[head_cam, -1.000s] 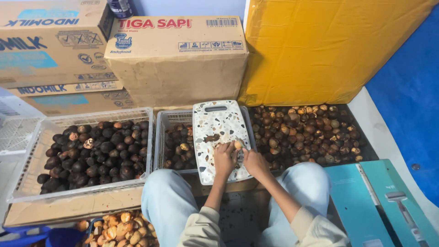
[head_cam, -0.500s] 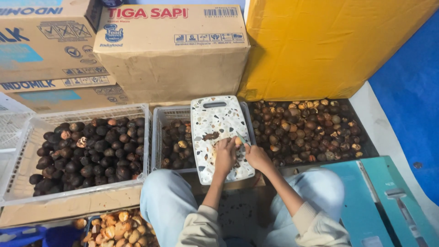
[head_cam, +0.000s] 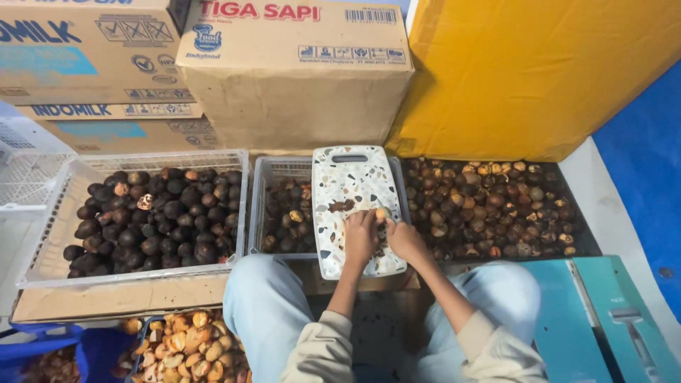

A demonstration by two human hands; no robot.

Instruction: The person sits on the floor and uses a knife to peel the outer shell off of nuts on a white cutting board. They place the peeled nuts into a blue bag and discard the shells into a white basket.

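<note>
A white speckled cutting board (head_cam: 351,181) lies across a clear plastic basket (head_cam: 264,206) in front of my knees. Both my hands rest on the board's right half, close together. My left hand (head_cam: 360,238) pinches a small pale-cut brown nut (head_cam: 381,213) against the board. My right hand (head_cam: 406,241) is curled beside it, fingertips at the nut, gripping what looks like a small knife; its blade is mostly hidden. Dark peel scraps (head_cam: 342,206) lie on the board above my left hand.
A larger clear basket (head_cam: 53,245) of dark round fruits stands at left. A heap of brown nuts (head_cam: 496,209) lies at right. Cardboard boxes (head_cam: 294,78) and a yellow-wrapped parcel (head_cam: 539,71) stand behind. Teal boxes (head_cam: 589,319) lie by my right knee, cut pale pieces (head_cam: 184,351) at lower left.
My hands stay together on the nut and have shifted slightly up the board. The view has drifted, so everything sits a little further right in the frame.
</note>
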